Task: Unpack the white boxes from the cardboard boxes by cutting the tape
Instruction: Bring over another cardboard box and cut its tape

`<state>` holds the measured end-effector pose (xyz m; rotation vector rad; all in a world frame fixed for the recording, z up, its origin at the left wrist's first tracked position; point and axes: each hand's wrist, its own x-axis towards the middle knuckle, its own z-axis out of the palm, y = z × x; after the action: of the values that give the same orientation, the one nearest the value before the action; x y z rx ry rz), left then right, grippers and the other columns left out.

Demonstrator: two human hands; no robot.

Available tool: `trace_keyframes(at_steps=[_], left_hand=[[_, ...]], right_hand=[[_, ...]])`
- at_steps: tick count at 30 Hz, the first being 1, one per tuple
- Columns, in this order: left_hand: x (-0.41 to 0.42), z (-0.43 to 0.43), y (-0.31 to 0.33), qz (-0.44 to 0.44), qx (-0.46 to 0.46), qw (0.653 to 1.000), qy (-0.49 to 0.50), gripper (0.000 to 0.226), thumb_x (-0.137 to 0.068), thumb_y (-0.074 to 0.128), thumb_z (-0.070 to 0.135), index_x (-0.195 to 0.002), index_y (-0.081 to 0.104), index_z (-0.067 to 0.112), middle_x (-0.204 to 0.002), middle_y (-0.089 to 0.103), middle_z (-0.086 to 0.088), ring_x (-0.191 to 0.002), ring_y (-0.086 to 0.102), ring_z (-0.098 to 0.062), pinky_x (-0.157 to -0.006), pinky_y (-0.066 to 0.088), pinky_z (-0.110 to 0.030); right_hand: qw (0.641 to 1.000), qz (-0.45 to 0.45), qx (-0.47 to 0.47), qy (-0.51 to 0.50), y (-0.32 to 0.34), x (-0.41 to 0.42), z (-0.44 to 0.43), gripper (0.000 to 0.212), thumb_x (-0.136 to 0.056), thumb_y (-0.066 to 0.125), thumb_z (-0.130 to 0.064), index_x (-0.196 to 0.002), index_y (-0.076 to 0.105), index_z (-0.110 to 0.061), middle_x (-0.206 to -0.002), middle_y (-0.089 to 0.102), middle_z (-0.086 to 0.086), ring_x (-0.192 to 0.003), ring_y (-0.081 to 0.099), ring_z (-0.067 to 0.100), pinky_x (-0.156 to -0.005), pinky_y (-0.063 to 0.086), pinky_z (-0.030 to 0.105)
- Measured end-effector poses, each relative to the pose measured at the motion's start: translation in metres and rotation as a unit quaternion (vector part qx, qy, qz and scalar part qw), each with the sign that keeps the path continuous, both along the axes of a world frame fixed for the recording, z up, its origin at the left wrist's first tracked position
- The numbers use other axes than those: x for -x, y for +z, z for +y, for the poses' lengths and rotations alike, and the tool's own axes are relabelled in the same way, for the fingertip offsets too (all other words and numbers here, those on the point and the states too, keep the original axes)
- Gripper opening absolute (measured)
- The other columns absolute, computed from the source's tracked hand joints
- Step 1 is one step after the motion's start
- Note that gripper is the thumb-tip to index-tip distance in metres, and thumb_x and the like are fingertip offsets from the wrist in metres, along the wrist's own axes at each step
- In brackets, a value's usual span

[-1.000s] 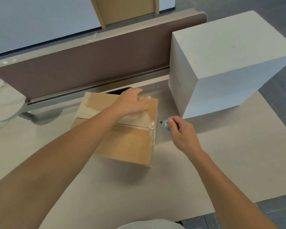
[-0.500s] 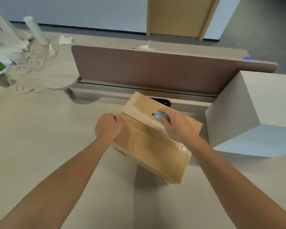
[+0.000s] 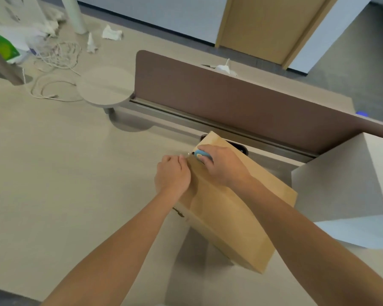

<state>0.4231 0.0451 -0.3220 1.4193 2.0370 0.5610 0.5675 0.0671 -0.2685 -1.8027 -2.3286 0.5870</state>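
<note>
1. The worktop carries everything, with a brown divider along its far edge.
2. A big white box stands at my right, just beside the carton.
3. The carton sits in the middle, turned at an angle.
4. My left hand is curled closed at the carton's far left corner.
5. My right hand rests on top, fingers gripping a blue cutter.
</note>
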Motion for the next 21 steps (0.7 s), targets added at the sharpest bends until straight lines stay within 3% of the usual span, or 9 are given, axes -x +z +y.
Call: trace_keyframes(at_steps=[6,11,14,21], left_hand=[[-0.003,-0.003,-0.005,0.048,-0.034,0.998,-0.008,0.042,-0.106,0.028,0.03,-0.111,0.064,0.01,-0.122,0.058,-0.004,-0.107,0.052,-0.027,-0.082,0.044,-0.041],[-0.004,-0.004,-0.008,0.052,-0.054,0.997,-0.003,0.04,-0.105,0.031,0.029,-0.107,0.065,0.009,-0.118,0.059,-0.004,-0.102,0.053,-0.028,-0.083,0.042,-0.041],[-0.004,-0.004,-0.009,0.056,-0.054,0.997,-0.005,0.039,-0.105,0.031,0.03,-0.106,0.065,0.01,-0.117,0.059,-0.004,-0.101,0.053,-0.028,-0.083,0.04,-0.041],[-0.004,-0.004,-0.01,0.055,-0.062,0.997,-0.005,0.038,-0.105,0.033,0.03,-0.107,0.065,0.01,-0.116,0.059,-0.005,-0.102,0.054,-0.028,-0.085,0.038,-0.04]], right_hand=[[0.999,-0.038,0.008,0.026,-0.001,0.006,0.01,0.039,-0.104,0.043,-0.031,-0.141,0.052,-0.019,-0.128,0.065,0.005,-0.117,0.057,0.025,-0.098,0.044,0.038],[0.992,-0.108,0.024,0.063,0.006,0.01,0.018,0.029,-0.104,0.042,-0.029,-0.123,0.057,-0.013,-0.111,0.068,0.009,-0.102,0.061,0.031,-0.088,0.048,0.046],[0.984,-0.152,0.038,0.087,0.012,0.012,0.023,0.028,-0.105,0.04,-0.03,-0.122,0.056,-0.016,-0.109,0.067,0.008,-0.099,0.06,0.028,-0.086,0.05,0.045],[0.98,-0.162,0.056,0.098,0.018,0.007,0.02,0.032,-0.106,0.039,-0.032,-0.128,0.055,-0.016,-0.112,0.067,0.008,-0.102,0.059,0.026,-0.089,0.05,0.044]])
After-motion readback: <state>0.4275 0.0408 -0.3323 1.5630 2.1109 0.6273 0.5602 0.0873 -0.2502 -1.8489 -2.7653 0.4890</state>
